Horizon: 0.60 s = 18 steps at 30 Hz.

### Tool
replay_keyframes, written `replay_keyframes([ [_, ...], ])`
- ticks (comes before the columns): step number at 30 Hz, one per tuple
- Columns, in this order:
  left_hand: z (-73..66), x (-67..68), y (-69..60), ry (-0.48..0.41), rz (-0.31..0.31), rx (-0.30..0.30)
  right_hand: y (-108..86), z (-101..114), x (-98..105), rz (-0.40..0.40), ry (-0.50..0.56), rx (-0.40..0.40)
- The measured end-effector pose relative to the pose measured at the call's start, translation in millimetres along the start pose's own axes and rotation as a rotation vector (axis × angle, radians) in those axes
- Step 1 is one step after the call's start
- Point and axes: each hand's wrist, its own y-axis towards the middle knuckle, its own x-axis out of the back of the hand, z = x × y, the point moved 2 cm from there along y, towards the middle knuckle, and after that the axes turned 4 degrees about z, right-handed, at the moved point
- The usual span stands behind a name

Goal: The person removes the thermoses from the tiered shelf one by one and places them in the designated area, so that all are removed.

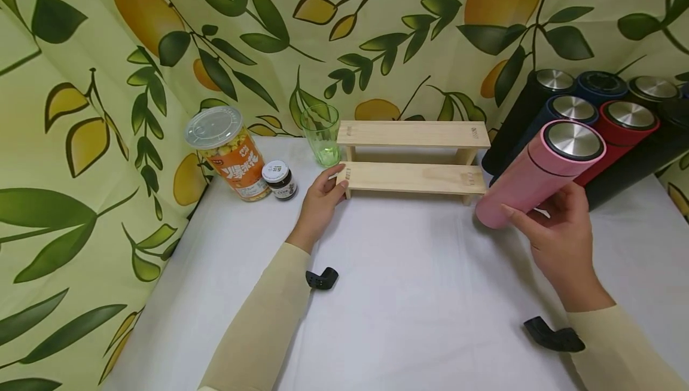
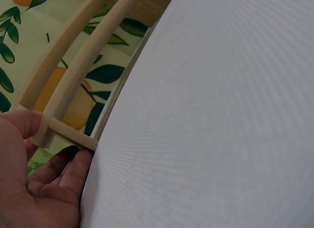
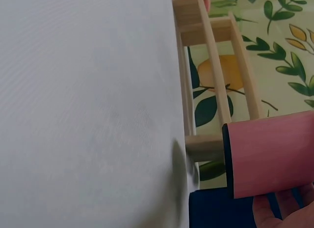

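Observation:
A two-tier wooden stand [image 1: 414, 177] is at the back middle of the white table. My left hand [image 1: 319, 204] pinches its left end; in the left wrist view the thumb lies at the plank's end and the other fingers curl beside the leg [image 2: 73, 133]. My right hand [image 1: 565, 241] grips a pink vacuum flask [image 1: 538, 170] with a steel-topped lid, tilted in the head view. The right wrist view shows the flask's dark base [image 3: 228, 161] raised off the tabletop, close to the stand's right end. Part of the right hand is cut off there.
Several flasks cluster at the right, among them a red flask [image 1: 627, 122] and a blue flask [image 1: 570, 110]. Left of the stand are a green glass [image 1: 323, 140], a small dark jar [image 1: 280, 182] and a popcorn tub [image 1: 231, 158]. A patterned cloth [image 1: 344, 38] hangs behind.

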Motion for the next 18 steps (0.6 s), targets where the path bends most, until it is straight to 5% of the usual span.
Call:
replay_keyframes([
  [18, -1.5, -0.5, -0.8, -0.021, -0.004, 0.01, -8.4, -12, 41, -0.126, -0.143, -0.091],
])
